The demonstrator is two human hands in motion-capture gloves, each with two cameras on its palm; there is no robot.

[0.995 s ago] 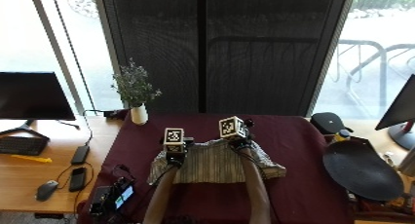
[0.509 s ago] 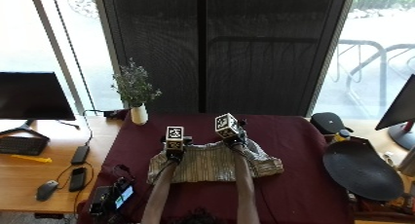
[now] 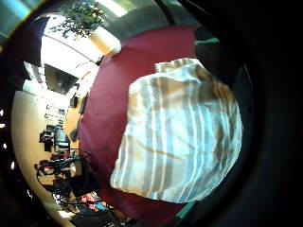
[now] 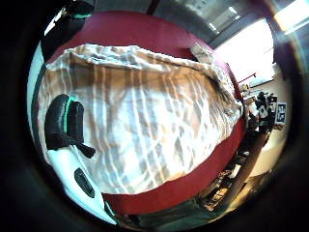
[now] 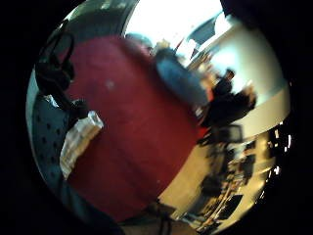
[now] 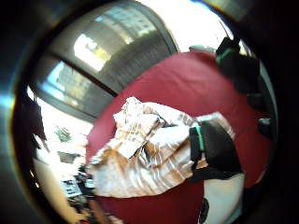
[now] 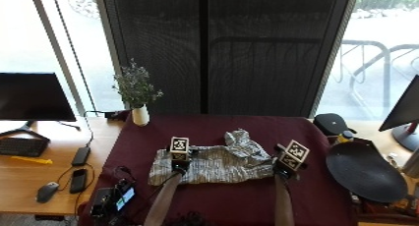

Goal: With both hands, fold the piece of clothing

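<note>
Cloth lies in the middle of the dark red table (image 7: 216, 196): a striped shirt (image 7: 216, 164), tan and white, spread flat with one bunched-up part at about one o'clock. The left hand (image 7: 179, 159) rests on the shirt's nine o'clock side, but its fingers are hidden, so one cannot tell whether they grip. The right hand (image 7: 288, 166) sits at the three o'clock edge, and its fingers cannot be seen either. To fold well, both hands should probably lift matching corners together, lay one half over the other, and smooth the lump first.
</note>
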